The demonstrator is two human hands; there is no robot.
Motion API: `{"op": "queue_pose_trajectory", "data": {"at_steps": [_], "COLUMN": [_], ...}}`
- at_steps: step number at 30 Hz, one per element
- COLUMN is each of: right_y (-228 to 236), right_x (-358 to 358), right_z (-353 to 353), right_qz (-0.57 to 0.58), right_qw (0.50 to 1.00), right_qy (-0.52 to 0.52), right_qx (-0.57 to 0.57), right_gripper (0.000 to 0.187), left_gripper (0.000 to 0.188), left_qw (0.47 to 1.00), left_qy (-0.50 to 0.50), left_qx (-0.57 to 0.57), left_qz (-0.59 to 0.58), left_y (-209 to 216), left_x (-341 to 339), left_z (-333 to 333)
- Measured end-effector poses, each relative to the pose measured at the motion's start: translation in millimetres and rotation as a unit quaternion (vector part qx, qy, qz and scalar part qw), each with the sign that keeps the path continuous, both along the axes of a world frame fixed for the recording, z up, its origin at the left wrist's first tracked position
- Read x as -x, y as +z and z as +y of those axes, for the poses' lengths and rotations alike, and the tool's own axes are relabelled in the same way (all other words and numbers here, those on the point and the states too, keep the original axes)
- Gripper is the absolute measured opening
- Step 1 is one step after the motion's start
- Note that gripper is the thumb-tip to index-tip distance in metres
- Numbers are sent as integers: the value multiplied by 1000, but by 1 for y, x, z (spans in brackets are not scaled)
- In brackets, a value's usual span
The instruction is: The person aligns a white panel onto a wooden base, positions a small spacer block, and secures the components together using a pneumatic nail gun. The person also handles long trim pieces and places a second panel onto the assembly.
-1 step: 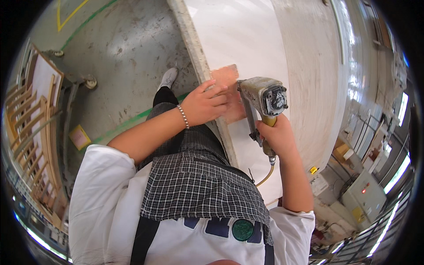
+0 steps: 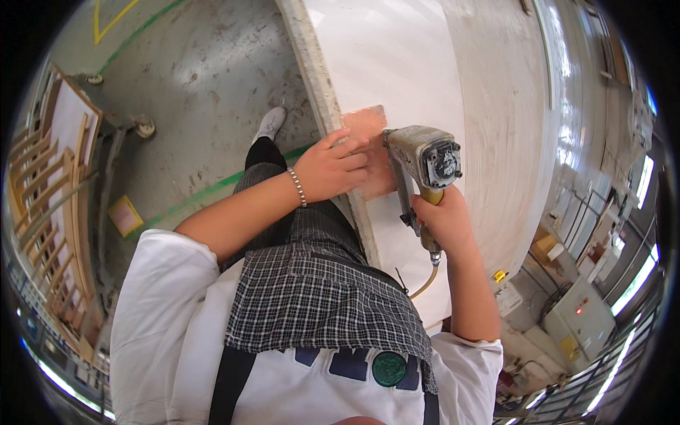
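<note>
My right hand is wrapped round the grip of a worn pneumatic nail gun, with a yellowish air hose hanging from the bottom of the grip. The gun's nose meets the right side of a thin reddish plate, though whether they touch I cannot tell. That plate lies on a white board at the workbench's left edge. My left hand, fingers stretched out, rests across the plate's left part and covers some of it.
The bench's rough edge runs along its left side. Pale boards extend to the right. At far left stands a wheeled rack with wooden frames. A yellow-edged sign lies on the floor. A grey control box stands at lower right.
</note>
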State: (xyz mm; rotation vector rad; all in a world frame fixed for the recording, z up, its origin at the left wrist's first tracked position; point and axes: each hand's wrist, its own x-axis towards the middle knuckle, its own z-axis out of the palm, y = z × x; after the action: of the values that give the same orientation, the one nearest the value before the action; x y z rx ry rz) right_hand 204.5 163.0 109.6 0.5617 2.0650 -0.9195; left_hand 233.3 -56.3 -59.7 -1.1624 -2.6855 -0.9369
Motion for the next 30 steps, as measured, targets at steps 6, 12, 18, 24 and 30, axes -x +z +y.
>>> {"op": "queue_pose_trajectory", "data": {"at_steps": [6, 12, 18, 24, 30], "right_y": [1, -6, -9, -3, -10], "right_x": [3, -6, -10, -32, -41], "right_z": [-12, -10, -3, 9, 19], "right_qz": [-20, 19, 20, -45, 9], "right_qw": [1000, 998, 998, 999, 1000], "right_qy": [-21, 27, 38, 9, -9], "right_qx": [-8, -56, -37, -22, 5], "right_gripper": [16, 21, 23, 24, 12], "left_gripper": [11, 13, 15, 15, 11], "left_qw": [998, 997, 997, 999, 998], "left_qy": [38, 54, 53, 13, 32], "left_qx": [-30, -45, -52, -36, -59], "left_qz": [38, 24, 7, 23, -7], "left_y": [-4, -4, -3, -2, -3], "left_x": [-2, -4, -6, -30, -36], "left_z": [5, 9, 13, 29, 36]}}
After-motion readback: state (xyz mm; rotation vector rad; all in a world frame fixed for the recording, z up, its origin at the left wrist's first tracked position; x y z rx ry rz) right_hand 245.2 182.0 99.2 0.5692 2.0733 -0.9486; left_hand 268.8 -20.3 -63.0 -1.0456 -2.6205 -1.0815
